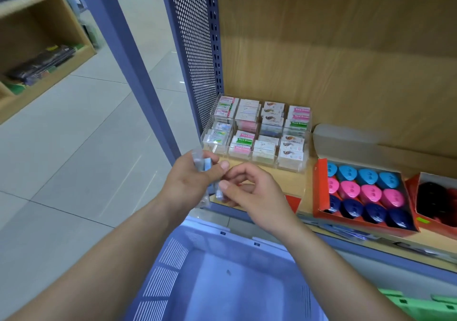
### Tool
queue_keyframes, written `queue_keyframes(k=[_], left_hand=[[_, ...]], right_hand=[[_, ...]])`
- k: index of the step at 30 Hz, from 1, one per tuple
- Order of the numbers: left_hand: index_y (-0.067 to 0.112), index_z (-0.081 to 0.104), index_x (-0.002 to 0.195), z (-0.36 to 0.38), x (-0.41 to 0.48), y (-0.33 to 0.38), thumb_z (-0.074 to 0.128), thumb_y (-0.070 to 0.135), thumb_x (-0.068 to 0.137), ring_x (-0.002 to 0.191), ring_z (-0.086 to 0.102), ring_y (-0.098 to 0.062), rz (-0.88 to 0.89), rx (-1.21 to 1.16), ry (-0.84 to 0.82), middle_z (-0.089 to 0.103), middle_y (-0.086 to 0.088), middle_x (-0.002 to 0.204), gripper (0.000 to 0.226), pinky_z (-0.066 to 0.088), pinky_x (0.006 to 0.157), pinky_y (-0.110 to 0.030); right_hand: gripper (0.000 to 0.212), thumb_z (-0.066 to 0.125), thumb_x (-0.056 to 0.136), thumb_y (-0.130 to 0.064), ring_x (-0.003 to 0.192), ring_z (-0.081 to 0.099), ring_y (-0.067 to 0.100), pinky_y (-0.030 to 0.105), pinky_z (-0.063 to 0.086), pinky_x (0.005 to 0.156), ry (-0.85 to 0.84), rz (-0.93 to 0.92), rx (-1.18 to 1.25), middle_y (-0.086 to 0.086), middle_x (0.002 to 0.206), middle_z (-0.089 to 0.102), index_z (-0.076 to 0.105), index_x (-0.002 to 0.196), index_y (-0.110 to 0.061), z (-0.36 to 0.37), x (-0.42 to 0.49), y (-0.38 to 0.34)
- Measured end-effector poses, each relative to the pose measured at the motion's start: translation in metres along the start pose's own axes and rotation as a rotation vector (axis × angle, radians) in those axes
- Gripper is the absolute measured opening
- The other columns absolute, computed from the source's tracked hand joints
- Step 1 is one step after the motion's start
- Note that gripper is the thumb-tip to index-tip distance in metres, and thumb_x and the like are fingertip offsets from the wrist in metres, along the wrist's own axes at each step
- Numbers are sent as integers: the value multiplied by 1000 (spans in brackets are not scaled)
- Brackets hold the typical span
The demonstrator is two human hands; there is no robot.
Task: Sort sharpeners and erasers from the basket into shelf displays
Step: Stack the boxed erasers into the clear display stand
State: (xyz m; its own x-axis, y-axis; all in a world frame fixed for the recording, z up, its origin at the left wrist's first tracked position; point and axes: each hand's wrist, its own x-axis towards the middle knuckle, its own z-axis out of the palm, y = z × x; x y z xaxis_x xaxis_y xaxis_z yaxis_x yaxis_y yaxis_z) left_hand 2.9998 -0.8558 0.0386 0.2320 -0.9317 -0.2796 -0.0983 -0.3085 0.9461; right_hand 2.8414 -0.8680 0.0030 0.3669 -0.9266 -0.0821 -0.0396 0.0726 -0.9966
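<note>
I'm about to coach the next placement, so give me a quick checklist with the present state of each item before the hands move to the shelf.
1. Item held: ok. The left hand grips a small clear-wrapped pack with a blue piece in it.
2. Item type known: cannot tell. The pack is blurred, so eraser or sharpener is unclear.
3. Right hand ready: ok. Its fingers pinch the pack's lower end.
4. Eraser display has room: cannot tell. Its clear compartments look well stocked.
5. Sharpener box has room: not ok. All visible slots are filled with blue, pink and navy sharpeners.
6. Basket checked: ok. The visible part of its floor shows no items.
</note>
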Motion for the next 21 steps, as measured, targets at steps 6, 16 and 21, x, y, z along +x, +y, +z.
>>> queue_keyframes(k=[6,16,21], left_hand=[[11,62,97,12,-17,9,76,13,86,68,61,-15,48,-71,-85,64,-1,77,17,51,58,-26],[11,59,90,16,-33,24,70,-1,90,74,75,-23,32,-104,-182,74,-4,80,16,59,59,-27],[10,60,92,12,-27,21,70,-1,89,76,76,-26,24,-79,-144,73,-9,88,15,58,59,-29]], right_hand=[[29,88,72,-4,73,67,23,45,60,78,55,79,7,7,85,69,68,92,-8,-12,-18,-21],[22,73,89,-6,65,63,20,35,58,55,55,78,-7,16,97,68,69,109,-15,-35,-37,-36],[33,72,86,5,76,70,23,37,61,77,43,42,45,20,101,72,69,113,-13,-42,-34,-28]])
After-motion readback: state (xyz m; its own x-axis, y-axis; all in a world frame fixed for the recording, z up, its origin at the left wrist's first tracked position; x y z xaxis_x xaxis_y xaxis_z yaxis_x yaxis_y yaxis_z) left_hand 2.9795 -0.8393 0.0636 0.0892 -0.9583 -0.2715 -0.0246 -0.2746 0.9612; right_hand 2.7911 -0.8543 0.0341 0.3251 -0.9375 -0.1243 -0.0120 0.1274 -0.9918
